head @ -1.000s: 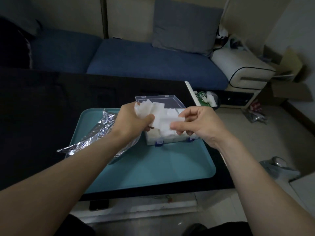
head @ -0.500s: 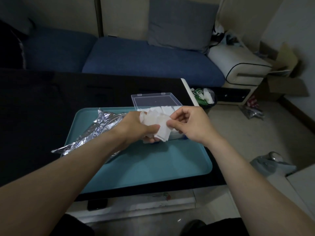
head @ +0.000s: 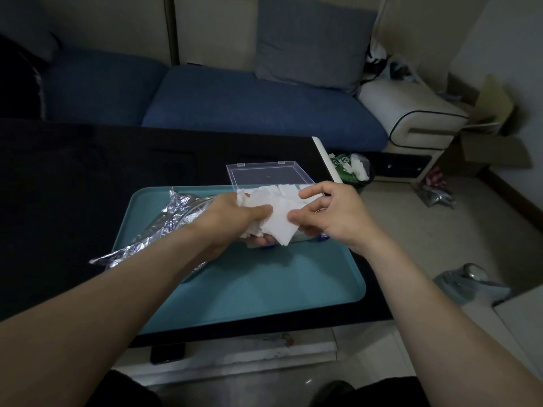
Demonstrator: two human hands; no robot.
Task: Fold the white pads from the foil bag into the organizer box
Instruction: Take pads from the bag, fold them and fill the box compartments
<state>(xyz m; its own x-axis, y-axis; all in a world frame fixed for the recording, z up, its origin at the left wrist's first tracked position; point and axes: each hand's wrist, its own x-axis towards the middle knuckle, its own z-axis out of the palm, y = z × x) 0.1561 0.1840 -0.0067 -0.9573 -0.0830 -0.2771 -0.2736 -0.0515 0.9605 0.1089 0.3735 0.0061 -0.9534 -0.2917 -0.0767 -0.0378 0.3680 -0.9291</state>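
Several white pads (head: pixel 279 218) are bunched between both hands above the front of the clear organizer box (head: pixel 305 237). My left hand (head: pixel 235 218) grips the bunch from the left, thumb on top. My right hand (head: pixel 332 212) pinches the top pad's right edge with thumb and lower fingers; the index finger is lifted. The box's clear lid (head: pixel 266 174) lies open behind, and more white pads (head: pixel 289 189) fill the box. The crumpled foil bag (head: pixel 164 227) lies on the tray, left of my left forearm.
Everything sits on a teal tray (head: pixel 264 286) on a black table (head: pixel 73 177). A blue sofa (head: pixel 235 98) runs behind the table. A small bin (head: pixel 352 168) with rubbish stands right of the table, and a foil bag (head: pixel 467 280) lies on the floor.
Both hands dropped slightly toward me with the pads. The pad in the right hand has been brought onto the left hand's bunch, and the right index finger has lifted.
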